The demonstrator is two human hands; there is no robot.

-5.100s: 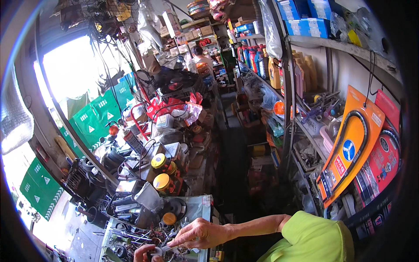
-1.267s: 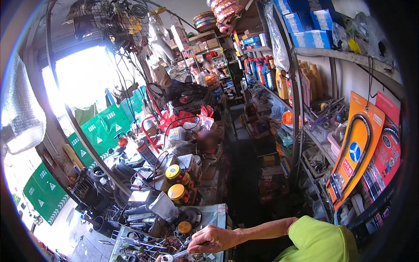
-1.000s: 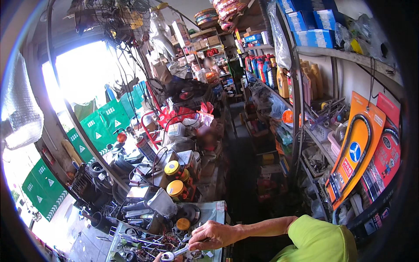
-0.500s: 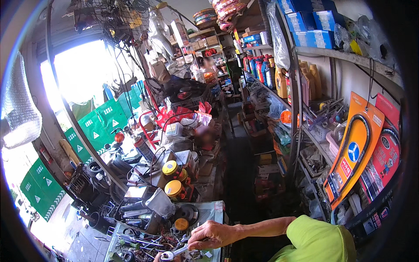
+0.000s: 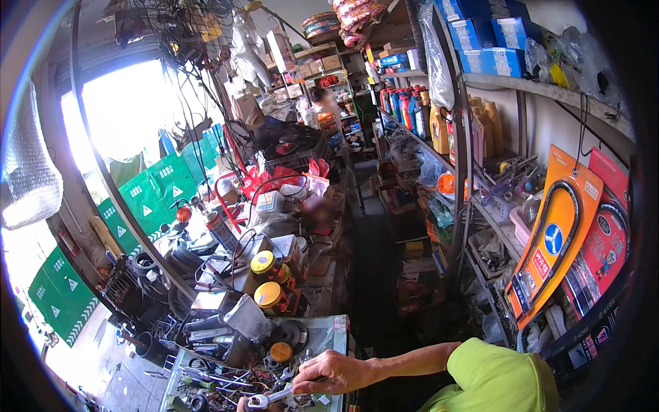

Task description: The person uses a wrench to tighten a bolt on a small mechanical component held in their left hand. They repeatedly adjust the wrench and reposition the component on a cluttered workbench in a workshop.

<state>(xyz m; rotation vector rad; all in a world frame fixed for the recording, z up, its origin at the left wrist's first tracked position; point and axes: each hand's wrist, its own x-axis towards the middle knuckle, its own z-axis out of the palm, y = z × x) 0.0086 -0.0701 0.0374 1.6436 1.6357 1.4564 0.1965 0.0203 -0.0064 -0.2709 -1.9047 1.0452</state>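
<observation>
Low in the view, my right hand (image 5: 331,373) is closed around the shank of a silver wrench (image 5: 278,396). The wrench slants down to the left, and its rounded end (image 5: 257,402) sits close to the lower edge. At that end a little of my left hand (image 5: 242,404) shows, its fingers against the wrench head; the rest is cut off by the frame. Beneath both hands, a cluttered glass-topped counter (image 5: 336,336) carries loose tools and small metal parts. A tray of tools (image 5: 237,353) stands just beyond, near a black disc (image 5: 295,334) and a yellow-brown round lid (image 5: 280,352).
Yellow-lidded tubs (image 5: 268,294) stand farther back on the counter. To the right, shelves hold bottles (image 5: 412,110), blue boxes (image 5: 498,62) and an orange hanging card (image 5: 556,237). A dark aisle (image 5: 377,275) runs between. Another person (image 5: 326,110) is at the back.
My right hand and the wrench have shifted slightly left in the picture. The whole scene has also moved a little with the head. The right hand keeps its grip.
</observation>
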